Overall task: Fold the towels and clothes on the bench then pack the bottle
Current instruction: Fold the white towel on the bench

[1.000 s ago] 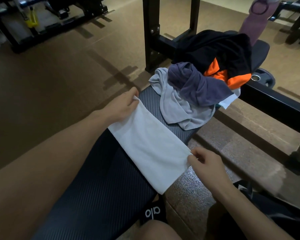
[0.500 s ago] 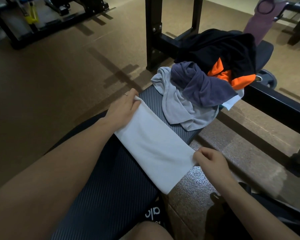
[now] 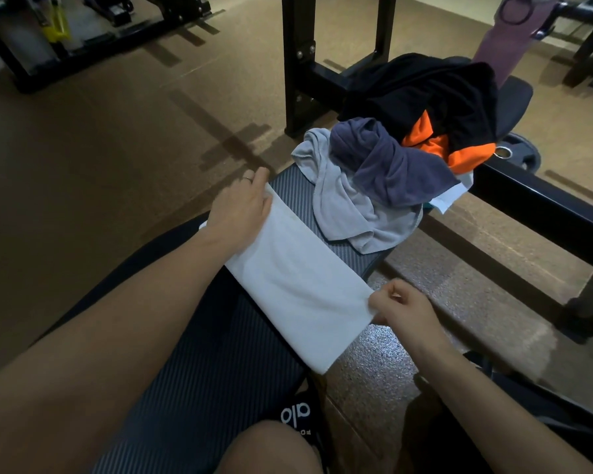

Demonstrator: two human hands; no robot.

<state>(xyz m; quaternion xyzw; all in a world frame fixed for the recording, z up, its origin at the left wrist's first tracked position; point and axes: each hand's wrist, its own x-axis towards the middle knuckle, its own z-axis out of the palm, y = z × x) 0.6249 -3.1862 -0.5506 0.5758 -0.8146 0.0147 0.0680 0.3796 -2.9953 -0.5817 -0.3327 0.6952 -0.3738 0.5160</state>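
1. A white towel (image 3: 298, 285) lies stretched across the ribbed black desk (image 3: 199, 381), already narrowed to a long strip; judging by its shape, it is partly folded but not finished.
2. The left hand (image 3: 240, 208) rests on the far end of the strip, its fingers (image 3: 259, 179) mostly straight and pressing the cloth against the pad, the thumb along the towel's edge.
3. The right hand (image 3: 406, 307) holds the near end, which overhangs the desk's edge; its fingers are curled and pinch a corner of the towel.
4. Farther along the desk sits an unfolded heap: a grey towel (image 3: 343, 213) at the bottom, a dark purple towel (image 3: 387, 165) bunched on top, and a black and orange garment (image 3: 435, 107) behind, with a bit of white cloth (image 3: 454, 196) poking out beneath.
5. As a judgement, the task is at an early stage: one towel is in hand, and the whole heap remains to be folded.
6. A purple bottle (image 3: 504, 39) appears to stand at the far end of the desk, behind the heap; it is not yet packed.
7. A dark bag-like shape lies low on the right, but it is too dim to identify.
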